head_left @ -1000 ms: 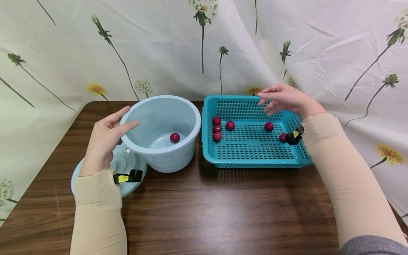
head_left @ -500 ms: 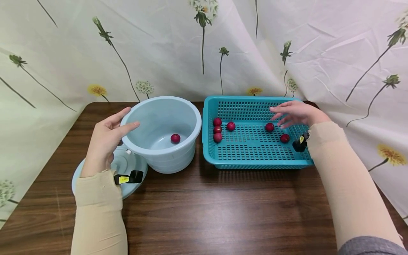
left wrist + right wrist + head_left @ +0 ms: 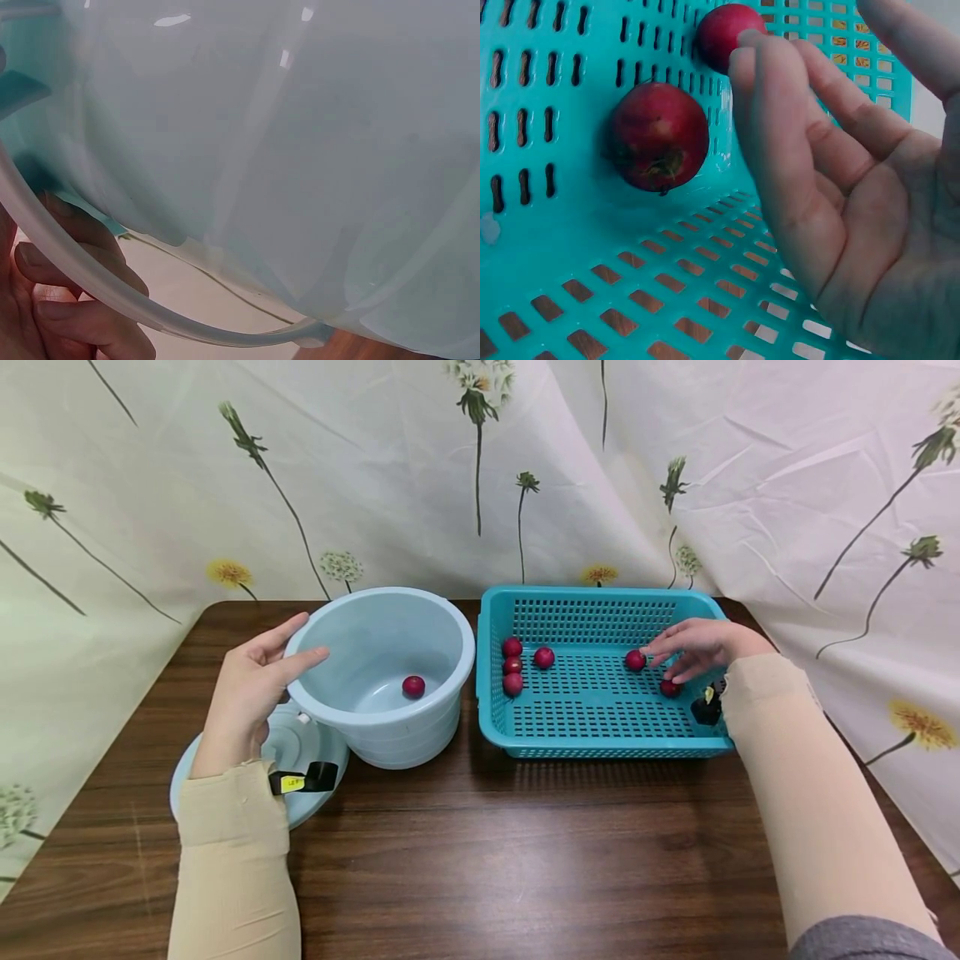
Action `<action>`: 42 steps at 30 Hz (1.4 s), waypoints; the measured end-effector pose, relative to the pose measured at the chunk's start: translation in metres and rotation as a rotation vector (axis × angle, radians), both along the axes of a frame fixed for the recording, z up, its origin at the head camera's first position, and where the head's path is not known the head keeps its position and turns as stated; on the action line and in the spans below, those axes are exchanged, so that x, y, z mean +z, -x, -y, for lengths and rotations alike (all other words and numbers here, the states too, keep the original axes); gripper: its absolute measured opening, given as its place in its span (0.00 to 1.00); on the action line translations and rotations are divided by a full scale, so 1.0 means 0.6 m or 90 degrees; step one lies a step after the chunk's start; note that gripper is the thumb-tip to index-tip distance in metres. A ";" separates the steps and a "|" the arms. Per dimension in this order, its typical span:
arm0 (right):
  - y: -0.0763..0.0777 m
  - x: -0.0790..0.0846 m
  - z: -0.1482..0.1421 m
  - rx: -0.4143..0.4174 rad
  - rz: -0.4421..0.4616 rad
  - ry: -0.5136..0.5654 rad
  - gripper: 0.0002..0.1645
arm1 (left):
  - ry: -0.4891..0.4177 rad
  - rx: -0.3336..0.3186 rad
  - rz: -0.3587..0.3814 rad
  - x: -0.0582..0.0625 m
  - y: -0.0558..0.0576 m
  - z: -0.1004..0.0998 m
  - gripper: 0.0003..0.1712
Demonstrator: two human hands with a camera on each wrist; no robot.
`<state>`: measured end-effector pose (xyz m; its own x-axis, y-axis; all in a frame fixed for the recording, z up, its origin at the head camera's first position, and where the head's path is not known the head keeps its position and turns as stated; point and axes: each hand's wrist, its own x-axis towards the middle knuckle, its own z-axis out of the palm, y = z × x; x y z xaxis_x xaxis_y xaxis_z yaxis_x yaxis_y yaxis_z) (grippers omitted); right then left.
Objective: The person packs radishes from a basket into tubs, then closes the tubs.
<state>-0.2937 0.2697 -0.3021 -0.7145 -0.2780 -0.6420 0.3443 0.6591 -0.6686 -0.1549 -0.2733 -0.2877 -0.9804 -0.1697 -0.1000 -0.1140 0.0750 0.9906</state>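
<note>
In the basket (image 3: 600,744), at right, two fruits (image 3: 633,661) are reached by the loosely parted right grip (image 3: 701,647), nothing held; probably light, firm and roll-prone, best pinched round the middle. The tub (image 3: 397,737) is clasped at its left rim by the left grip (image 3: 255,675).

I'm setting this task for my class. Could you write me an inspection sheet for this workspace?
Surface: dark wood-grain table.
Job's things: light blue bucket with one red fruit inside; teal slotted basket beside it with six more, three of them in a row at its left end.
Clutter: light blue lid on the table, partly hidden by the left arm.
Left hand: holds the bucket's rim.
Right hand: in the basket, fingers loosely bent close to two fruits; contact unclear.
Cables: nothing seen.
Surroundings: creased, flower-printed pale cloth behind the table.
</note>
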 end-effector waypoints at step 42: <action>-0.001 -0.020 0.004 0.000 0.100 -0.008 0.28 | 0.018 0.006 0.003 0.002 0.001 0.000 0.43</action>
